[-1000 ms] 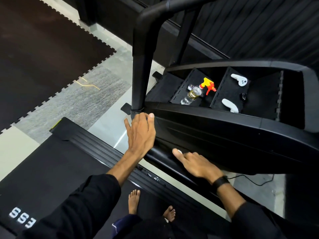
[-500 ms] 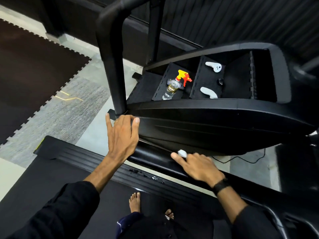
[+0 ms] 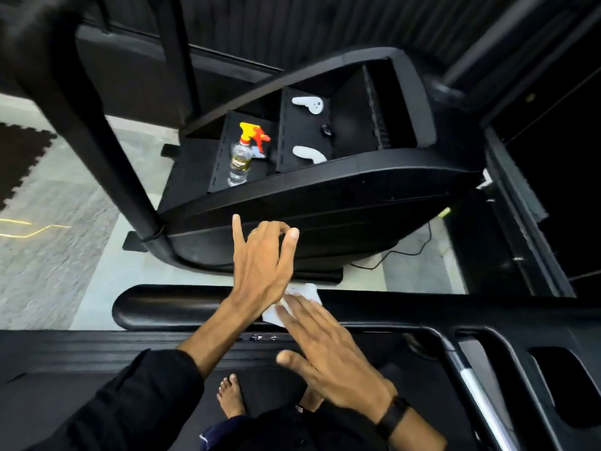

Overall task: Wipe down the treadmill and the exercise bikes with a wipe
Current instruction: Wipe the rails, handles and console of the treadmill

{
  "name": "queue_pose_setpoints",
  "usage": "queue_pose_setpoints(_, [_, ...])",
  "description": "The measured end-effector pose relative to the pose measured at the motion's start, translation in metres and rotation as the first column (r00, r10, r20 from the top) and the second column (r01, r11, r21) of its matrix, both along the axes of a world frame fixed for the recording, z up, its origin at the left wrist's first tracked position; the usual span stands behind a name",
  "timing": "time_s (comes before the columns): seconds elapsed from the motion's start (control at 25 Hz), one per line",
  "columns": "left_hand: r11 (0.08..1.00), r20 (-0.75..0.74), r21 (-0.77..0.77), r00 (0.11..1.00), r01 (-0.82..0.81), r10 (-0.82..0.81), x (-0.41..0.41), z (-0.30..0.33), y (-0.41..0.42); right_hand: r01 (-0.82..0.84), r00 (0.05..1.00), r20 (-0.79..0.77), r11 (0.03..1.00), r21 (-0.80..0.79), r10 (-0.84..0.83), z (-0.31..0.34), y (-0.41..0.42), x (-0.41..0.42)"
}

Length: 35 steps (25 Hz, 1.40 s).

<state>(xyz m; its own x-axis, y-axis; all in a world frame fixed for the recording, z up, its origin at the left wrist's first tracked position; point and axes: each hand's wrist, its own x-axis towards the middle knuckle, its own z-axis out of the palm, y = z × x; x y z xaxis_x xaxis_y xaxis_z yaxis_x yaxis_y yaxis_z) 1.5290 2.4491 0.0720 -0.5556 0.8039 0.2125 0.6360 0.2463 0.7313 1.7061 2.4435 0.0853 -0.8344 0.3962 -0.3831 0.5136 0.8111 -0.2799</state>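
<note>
A white wipe (image 3: pixel 307 292) lies on the treadmill's black front crossbar (image 3: pixel 195 307). My right hand (image 3: pixel 328 349) presses it flat with straight fingers, thumb spread toward me. My left hand (image 3: pixel 260 262) is just beyond the wipe, in front of the black console's (image 3: pixel 357 203) lower face. Its fingers are loosely curled, its little finger points up, and it holds nothing. The wrist crosses over the wipe's left edge. The treadmill deck (image 3: pixel 81 369) runs beneath me.
In the console tray lie a clear spray bottle (image 3: pixel 240 157) with a yellow-red trigger and two white controllers (image 3: pixel 309 104) (image 3: pixel 309 154). A black upright post (image 3: pixel 107 151) rises at the left. A cable (image 3: pixel 406 252) lies on the floor behind. My bare feet (image 3: pixel 231 395) stand on the deck.
My left hand left the base of the upright post and moved right, over the wipe. My right hand flattened onto the wipe on the bar. The view swung left and down.
</note>
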Motion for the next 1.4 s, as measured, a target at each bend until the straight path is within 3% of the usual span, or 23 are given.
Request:
queue_pose_setpoints(0.16, [0.998, 0.021, -0.026, 0.998, 0.063, -0.063, 0.025, -0.008, 0.016, 0.293, 0.938, 0.134, 0.938, 0.186, -0.319, 0.013, 0.044, 0.107])
queue_pose_setpoints(0.28, [0.992, 0.028, -0.041, 0.993, 0.116, -0.115, 0.05, -0.007, 0.029, 0.586, 0.734, 0.185, 0.747, 0.314, -0.653, 0.015, 0.1, 0.165])
queue_pose_setpoints(0.36, [0.987, 0.029, -0.042, 0.988, 0.154, -0.153, 0.07, -0.001, 0.041, 0.668, 0.635, 0.219, 0.669, 0.327, -0.741, 0.011, 0.14, 0.178])
queue_pose_setpoints(0.44, [0.977, 0.024, -0.04, 0.978, 0.21, -0.209, 0.09, 0.005, 0.053, 0.668, 0.632, 0.275, 0.689, 0.281, -0.725, 0.007, 0.165, 0.158])
queue_pose_setpoints(0.52, [0.962, 0.015, -0.034, 0.963, 0.271, -0.271, 0.109, 0.01, 0.066, 0.586, 0.733, 0.271, 0.782, 0.213, -0.623, 0.001, 0.161, 0.128])
queue_pose_setpoints(0.68, [0.957, 0.012, -0.035, 0.957, 0.289, -0.288, 0.125, 0.006, 0.085, 0.334, 0.94, 0.039, 0.938, 0.091, -0.339, 0.011, 0.083, 0.136])
queue_pose_setpoints(0.76, [0.96, 0.024, -0.063, 0.962, 0.273, -0.272, 0.128, -0.001, 0.084, 0.338, 0.94, -0.003, 0.932, 0.133, -0.34, 0.015, 0.075, 0.185])
queue_pose_setpoints(0.8, [0.96, 0.03, -0.072, 0.963, 0.269, -0.268, 0.131, -0.004, 0.082, 0.425, 0.901, 0.009, 0.888, 0.178, -0.433, 0.014, 0.085, 0.21])
queue_pose_setpoints(0.88, [0.955, 0.037, -0.084, 0.958, 0.286, -0.284, 0.138, -0.007, 0.082, 0.624, 0.757, 0.063, 0.748, 0.224, -0.65, 0.011, 0.122, 0.237])
queue_pose_setpoints(0.96, [0.943, 0.039, -0.085, 0.947, 0.323, -0.32, 0.149, -0.005, 0.085, 0.704, 0.658, 0.126, 0.666, 0.244, -0.742, 0.012, 0.161, 0.229])
queue_pose_setpoints(1.08, [0.924, 0.031, -0.075, 0.927, 0.374, -0.373, 0.163, 0.0, 0.091, 0.574, 0.768, 0.22, 0.799, 0.183, -0.602, 0.005, 0.162, 0.165])
queue_pose_setpoints(1.2, [0.934, 0.032, -0.038, 0.934, 0.357, -0.356, 0.163, 0.003, 0.096, 0.356, 0.918, 0.126, 0.922, 0.151, -0.375, 0.011, 0.103, 0.139])
queue_pose_setpoints(1.28, [0.949, 0.046, -0.046, 0.95, 0.311, -0.309, 0.153, 0.001, 0.094, 0.298, 0.946, 0.104, 0.95, 0.097, -0.308, 0.023, 0.075, 0.16])
queue_pose_setpoints(1.4, [0.963, 0.057, -0.058, 0.964, 0.264, -0.261, 0.147, -0.002, 0.091, 0.335, 0.912, 0.203, 0.933, 0.134, -0.357, 0.029, 0.081, 0.169])
